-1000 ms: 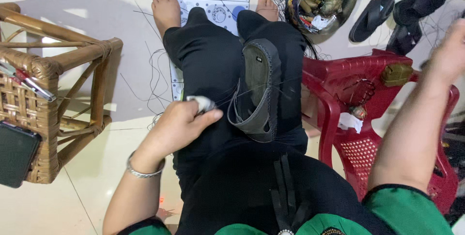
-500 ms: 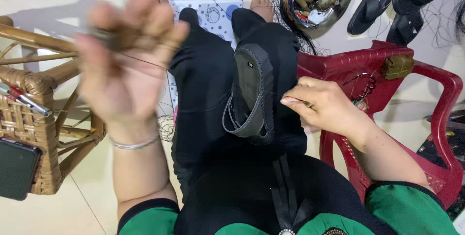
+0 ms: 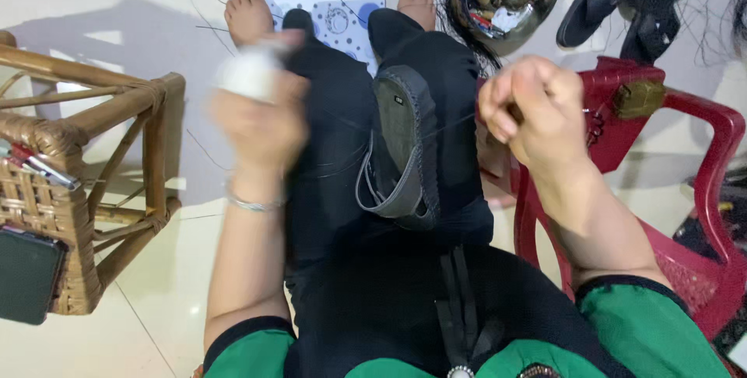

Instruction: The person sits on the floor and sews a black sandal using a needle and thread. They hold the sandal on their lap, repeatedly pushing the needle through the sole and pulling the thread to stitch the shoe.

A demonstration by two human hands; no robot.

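Two hands are raised over my lap, and I take the grey shoe sole (image 3: 405,144) on the black trousers as landmark. My right hand (image 3: 529,109) is closed in a fist just right of the sole, pinching a thin dark thread (image 3: 455,123) that runs to the sole's edge. My left hand (image 3: 261,117) is blurred, left of the sole, fingers closed around something white. The sole's long axis points away from me; the right hand is nearer. Half a second ago the left hand was higher, and the right touched the sole.

Shoe sole (image 3: 405,144) on lap, between hands
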